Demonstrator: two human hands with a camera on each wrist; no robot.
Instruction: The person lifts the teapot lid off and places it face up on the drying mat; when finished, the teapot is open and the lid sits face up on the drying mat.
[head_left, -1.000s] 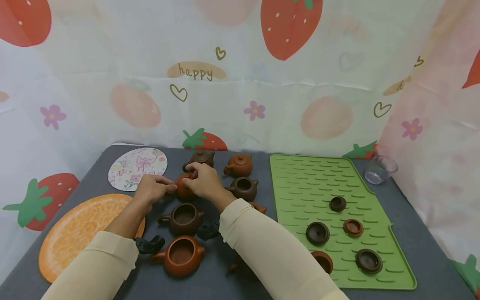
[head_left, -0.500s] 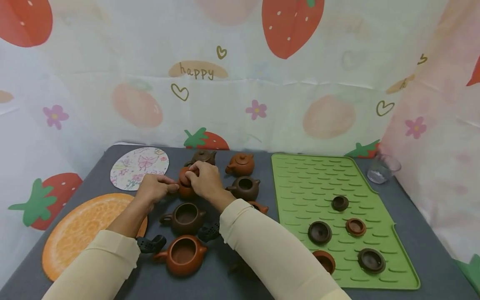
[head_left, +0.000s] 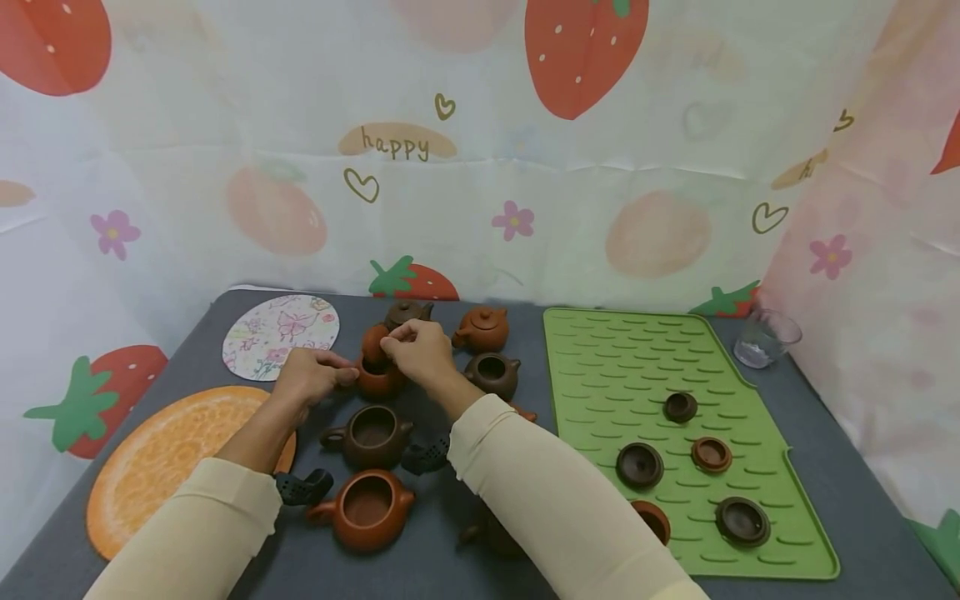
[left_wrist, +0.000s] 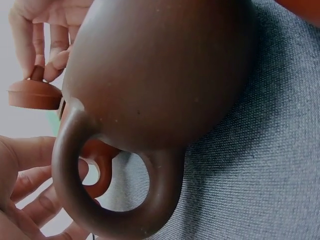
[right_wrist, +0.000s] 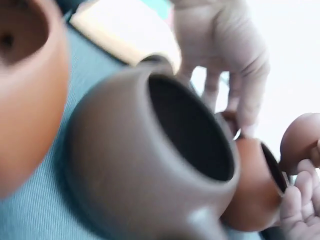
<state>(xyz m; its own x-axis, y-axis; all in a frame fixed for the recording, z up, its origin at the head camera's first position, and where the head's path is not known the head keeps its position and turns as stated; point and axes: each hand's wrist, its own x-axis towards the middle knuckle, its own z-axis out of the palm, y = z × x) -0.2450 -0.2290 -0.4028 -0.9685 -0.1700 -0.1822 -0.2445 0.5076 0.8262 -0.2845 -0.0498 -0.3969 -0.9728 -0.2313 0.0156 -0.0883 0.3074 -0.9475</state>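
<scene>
Head view: dark cloth-covered table, small clay teapots in rough rows. Left hand (head_left: 309, 375) has fingertips pinched on the handle side of an uncovered orange-brown teapot (head_left: 378, 383). Right hand (head_left: 426, 354), apart from the left, pinches an orange-brown lid (head_left: 373, 343) above the far side of that pot's mouth, lid tilted. Whether lid meets rim, I cannot tell. Nearer the person: an uncovered dark teapot (head_left: 375, 460), then a larger orange-red teapot (head_left: 367, 537). Behind the hands, a lidded dark teapot (head_left: 407, 312). To the right, a green mat (head_left: 585, 417) bearing five lids; a clear glass (head_left: 767, 340) beyond its far corner.

Left wrist view: dark pot fills the middle, its looped handle partly screening the left hand's grip. Lid clear to see, right fingers clamped on its knob.

Right wrist view: blurred. Left fingers on the orange-brown pot's handle; right fingertips at the lid, close by the pot's mouth.
</scene>
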